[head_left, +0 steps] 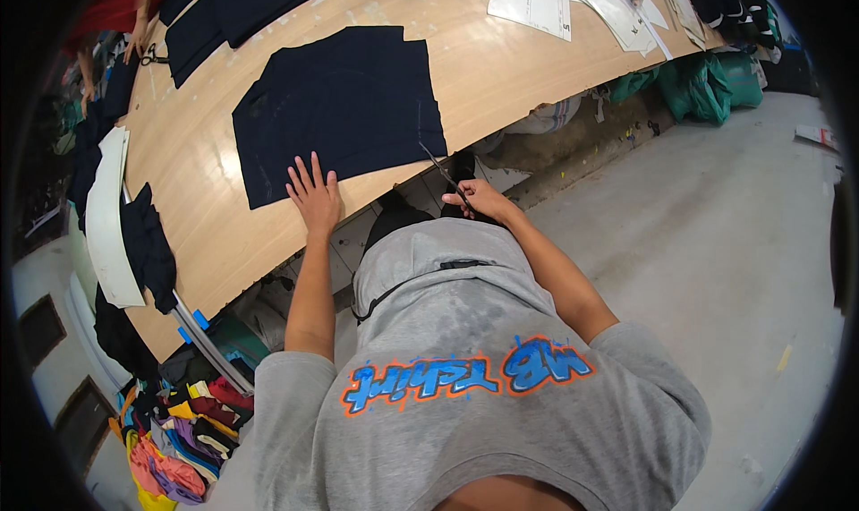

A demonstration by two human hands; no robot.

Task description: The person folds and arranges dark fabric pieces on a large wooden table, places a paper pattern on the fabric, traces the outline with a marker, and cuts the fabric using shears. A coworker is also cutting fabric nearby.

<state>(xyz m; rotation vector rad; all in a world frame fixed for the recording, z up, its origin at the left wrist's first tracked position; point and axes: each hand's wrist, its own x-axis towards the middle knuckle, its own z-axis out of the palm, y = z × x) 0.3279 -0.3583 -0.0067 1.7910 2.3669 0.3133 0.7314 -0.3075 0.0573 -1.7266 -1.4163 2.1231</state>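
Note:
A dark navy piece of fabric [344,108] lies flat on the wooden table, with faint pale lines marked on it. My left hand [317,198] rests on the fabric's near edge, fingers spread. At the table's near edge, my right hand [480,200] grips a pair of scissors [438,165]. Their blades point up and left at the fabric's lower right corner, close to a pale line. Whether the blades have cloth between them is too small to tell.
The wooden table [192,269] curves across the view. Paper patterns [537,8] lie at the far right, more navy fabric [192,41] at the far left. Another person's hand [136,41] is near other scissors [155,55]. Colourful cloth scraps [170,462] heap below left; green bags [707,86] sit right.

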